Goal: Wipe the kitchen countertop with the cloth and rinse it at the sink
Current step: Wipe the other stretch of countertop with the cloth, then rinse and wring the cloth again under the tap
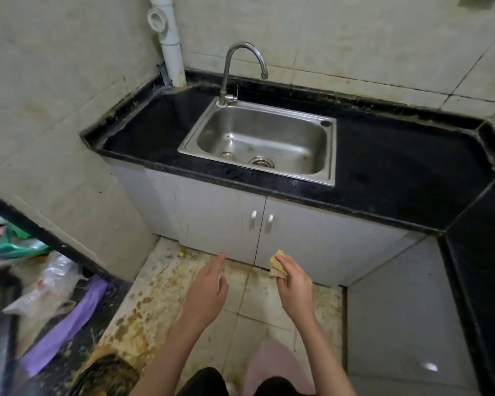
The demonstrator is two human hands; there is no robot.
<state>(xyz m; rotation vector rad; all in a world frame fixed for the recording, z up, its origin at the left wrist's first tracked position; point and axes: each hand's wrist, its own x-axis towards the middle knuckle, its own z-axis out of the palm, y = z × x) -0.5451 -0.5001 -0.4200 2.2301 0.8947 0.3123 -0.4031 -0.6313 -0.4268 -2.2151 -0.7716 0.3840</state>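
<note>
Left hand [209, 290] reaches forward with relaxed fingers; right hand [295, 284] has fingers curled, gripping.

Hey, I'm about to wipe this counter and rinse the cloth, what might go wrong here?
The cloth in your right hand is small and bunched, so it may only smear grime along the black countertop. The stained floor might be slippery. Rinsed-off dirt could collect at the sink drain.

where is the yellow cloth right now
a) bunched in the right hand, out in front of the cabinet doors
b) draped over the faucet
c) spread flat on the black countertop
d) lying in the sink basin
a: the yellow cloth is gripped in the right hand, held low in front of the white cabinet doors, while the left hand holds nothing.
</note>
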